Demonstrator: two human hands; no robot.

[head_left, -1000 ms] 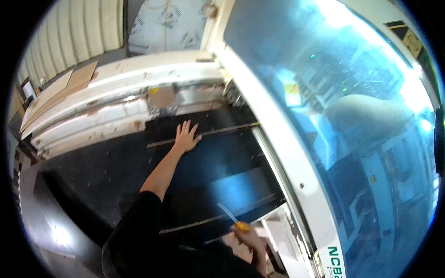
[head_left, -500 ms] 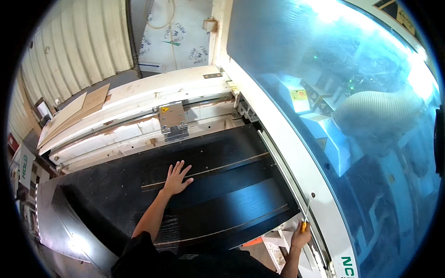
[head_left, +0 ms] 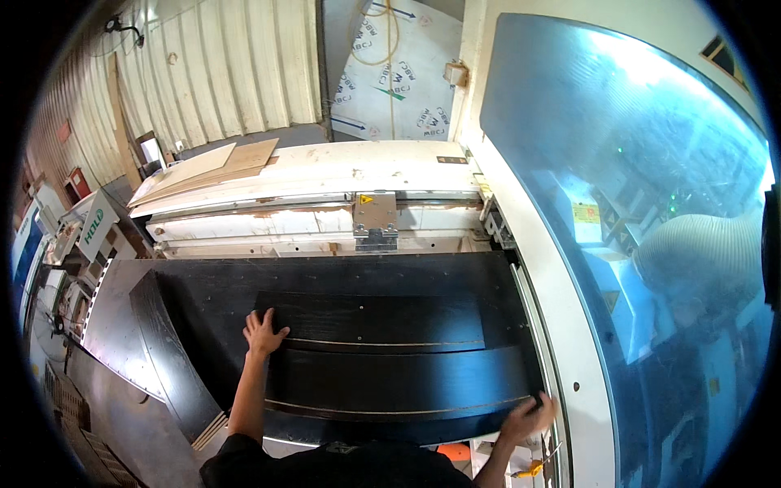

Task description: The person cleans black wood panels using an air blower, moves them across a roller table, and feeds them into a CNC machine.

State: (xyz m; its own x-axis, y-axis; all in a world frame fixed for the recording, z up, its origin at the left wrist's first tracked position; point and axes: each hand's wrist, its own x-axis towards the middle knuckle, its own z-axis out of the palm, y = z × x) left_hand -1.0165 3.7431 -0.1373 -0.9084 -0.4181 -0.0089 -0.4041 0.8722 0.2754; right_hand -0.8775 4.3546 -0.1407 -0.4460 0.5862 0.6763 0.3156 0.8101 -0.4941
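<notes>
Right now we are pressing our left hand (head_left: 262,332), fingers spread flat, on the far left corner of the dark wood-grained panel (head_left: 390,358) lying on the black machine bed (head_left: 187,293). Our right hand (head_left: 525,419) is curling its grip over the panel's near right edge, beside the white rail (head_left: 561,342). Pale plywood sheets (head_left: 220,163) are resting far left.

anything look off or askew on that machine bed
Nothing looks damaged or spilled. The dark panels lie flat on the bed, stacked and stepped. The left hand rests flat on the top panel's left end; the right hand is at the near right corner. A yellow-handled tool lies loose by the right rail.
</notes>
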